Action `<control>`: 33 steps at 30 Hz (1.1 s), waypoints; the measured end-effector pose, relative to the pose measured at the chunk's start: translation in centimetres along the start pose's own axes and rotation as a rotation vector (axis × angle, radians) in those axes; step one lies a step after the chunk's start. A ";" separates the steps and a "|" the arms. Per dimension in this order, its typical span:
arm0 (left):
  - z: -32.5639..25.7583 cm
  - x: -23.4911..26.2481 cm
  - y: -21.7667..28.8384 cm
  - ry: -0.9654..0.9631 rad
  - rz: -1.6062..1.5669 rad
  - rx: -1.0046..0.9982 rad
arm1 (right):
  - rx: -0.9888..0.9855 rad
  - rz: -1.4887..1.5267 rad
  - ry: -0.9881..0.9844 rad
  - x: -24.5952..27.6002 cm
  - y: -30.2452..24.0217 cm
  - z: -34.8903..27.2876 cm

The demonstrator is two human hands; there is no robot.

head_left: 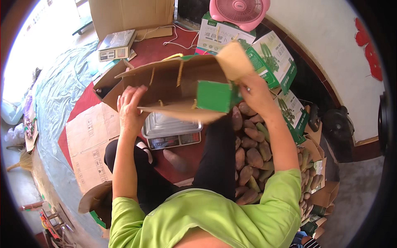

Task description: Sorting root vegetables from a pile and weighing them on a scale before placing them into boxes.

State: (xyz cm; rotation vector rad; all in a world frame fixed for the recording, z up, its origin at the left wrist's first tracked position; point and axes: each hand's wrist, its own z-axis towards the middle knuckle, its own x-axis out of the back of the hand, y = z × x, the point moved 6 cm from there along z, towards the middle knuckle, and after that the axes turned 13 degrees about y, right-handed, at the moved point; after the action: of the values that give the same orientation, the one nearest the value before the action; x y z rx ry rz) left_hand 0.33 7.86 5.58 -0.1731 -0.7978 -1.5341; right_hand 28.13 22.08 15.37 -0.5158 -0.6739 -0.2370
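Observation:
Between my hands is an open cardboard carton (165, 82), lying tilted, with its brown inside showing and yellow cord handles strung through its walls. My left hand (131, 103) grips the near edge at its left end, fingers inside the wall. At the right end my right hand (257, 91) is closed on the carton by a raised brown flap (235, 61); its fingertips are partly hidden. A green end flap (214, 96) folds inward there. Below the carton stands a digital scale (173, 140) with a clear plastic tray (171, 125) on top.
Many brown tubers (253, 157) are heaped to my right, and a single tuber (175, 160) lies near my foot. Printed green-and-white cartons (273, 58) and a pink fan (240, 12) stand behind. Another scale (116, 44), flattened cardboard (92, 140) and blue plastic sheeting (56, 111) are leftward.

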 end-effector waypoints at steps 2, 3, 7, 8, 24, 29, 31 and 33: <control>-2.3 -2.3 -2.9 -0.443 -0.136 0.072 | 0.017 0.060 -0.007 -3.6 0.8 0.0; -2.2 -1.7 -2.2 -0.331 -0.136 0.141 | 0.034 0.110 -0.019 -5.2 1.5 -0.4; -1.7 0.8 -1.2 -0.164 -0.073 0.075 | -0.212 0.219 -0.020 -7.8 4.9 -1.8; -1.7 1.2 -0.8 -0.176 -0.070 0.072 | -0.224 0.224 -0.018 -8.2 5.3 -2.0; -3.3 -1.2 3.8 -0.222 0.208 -0.335 | -0.780 0.270 -0.422 -19.8 13.0 -11.1; -3.9 -2.4 5.4 -0.270 0.210 -0.360 | -1.049 0.642 -0.232 -18.3 14.4 -13.9; -4.1 -2.7 5.9 -0.264 0.191 -0.361 | -1.015 0.558 -0.148 -16.9 15.0 -14.9; -4.3 -2.9 6.5 -0.273 0.166 -0.354 | -1.073 0.508 -0.088 -13.9 14.4 -16.4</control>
State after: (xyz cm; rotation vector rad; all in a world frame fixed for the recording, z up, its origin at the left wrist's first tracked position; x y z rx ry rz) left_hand 8.35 8.29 3.18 -0.7048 -0.6973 -1.5003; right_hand 31.64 26.25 -9.94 -1.7050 -0.4335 -0.0755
